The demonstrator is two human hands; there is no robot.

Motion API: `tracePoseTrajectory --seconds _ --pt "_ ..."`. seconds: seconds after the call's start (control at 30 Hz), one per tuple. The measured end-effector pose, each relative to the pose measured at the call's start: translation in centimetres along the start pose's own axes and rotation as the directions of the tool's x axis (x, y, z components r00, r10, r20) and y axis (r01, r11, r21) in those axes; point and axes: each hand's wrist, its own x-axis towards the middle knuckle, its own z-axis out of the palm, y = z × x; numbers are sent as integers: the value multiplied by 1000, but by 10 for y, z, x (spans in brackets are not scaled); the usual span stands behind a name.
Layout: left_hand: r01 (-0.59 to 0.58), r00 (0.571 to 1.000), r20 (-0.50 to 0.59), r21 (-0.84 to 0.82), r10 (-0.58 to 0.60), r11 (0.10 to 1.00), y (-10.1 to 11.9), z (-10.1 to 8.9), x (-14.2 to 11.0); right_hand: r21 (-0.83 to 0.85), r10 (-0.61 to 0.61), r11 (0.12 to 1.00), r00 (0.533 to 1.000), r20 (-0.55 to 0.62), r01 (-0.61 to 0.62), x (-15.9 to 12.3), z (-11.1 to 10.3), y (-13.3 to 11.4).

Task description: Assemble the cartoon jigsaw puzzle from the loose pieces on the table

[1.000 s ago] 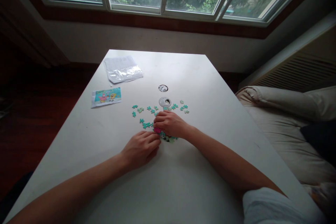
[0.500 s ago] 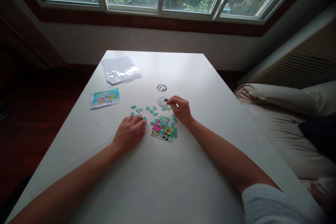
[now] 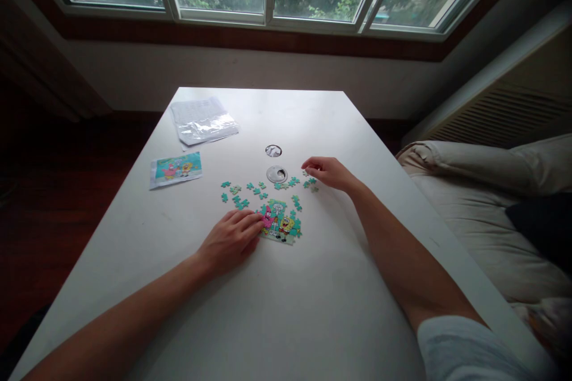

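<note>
Shifted rightward since earlier: right hand [image 3: 328,171], fingers pinched narrow over loose pieces [image 3: 311,183]. Left hand [image 3: 231,239] flat, steadying assembled puzzle [image 3: 281,223]. Piece-picking step; calls for matching orientation.

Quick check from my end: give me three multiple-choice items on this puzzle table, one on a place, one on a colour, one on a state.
1. Where is the right hand?
A. on the plastic bag
B. at the loose pieces right of the round cap
C. on the cushion

2. What colour are most loose pieces?
A. teal
B. red
C. black

3. How does the left hand lie?
A. raised in the air
B. closed in a fist
C. flat on the table, fingers at the assembled part

Answers: 1 B, its fingertips are over pieces beside the round cap. 2 A, the scattered bits are teal. 3 C, it rests on the table, touching the assembled part.
</note>
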Motion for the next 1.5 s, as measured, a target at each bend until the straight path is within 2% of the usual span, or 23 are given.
tracePoseTrajectory --seconds 0.07,0.13,0.23,0.37,0.47,0.63,0.7,0.9,1.23,1.33,1.5 --pt "5 1000 1 -3 -5 1000 0 -1 0 -13 -25 1000 983 183 28 -7 -9 -8" --pt "17 1000 -11 -9 -18 1000 -1 -1 0 -47 -27 998 950 312 43 -14 -14 -19" --pt "37 999 -39 -16 -38 999 -1 0 -1 -76 -55 993 911 409 94 -21 -12 -33" --pt "52 997 -51 -9 -52 999 -1 -1 -2 -98 -58 987 850 523 127 -26 3 -45" --pt "52 998 -48 9 -51 999 1 -2 -2 -144 -49 980 866 498 139 -26 14 -46" --pt "55 998 -17 58 -54 997 9 -5 -1 -209 -41 971 945 323 114 -20 26 -41" --pt "66 998 -2 77 -66 995 11 -5 0 -189 -72 974 959 276 128 -18 28 -39" --pt "59 998 -17 30 -59 998 3 -3 0 -17 -206 975 927 312 222 -19 27 -37" --pt "145 983 -110 -24 -147 989 -10 -2 -4 -73 -214 966 927 309 247 -18 30 -36" --pt "245 946 -191 -110 -263 963 -16 -5 -3 -89 -244 956 924 294 281 -18 32 -36" --pt "422 829 -274 -266 -488 867 -29 -10 -1 -127 -299 933 922 247 337 -18 38 -40"
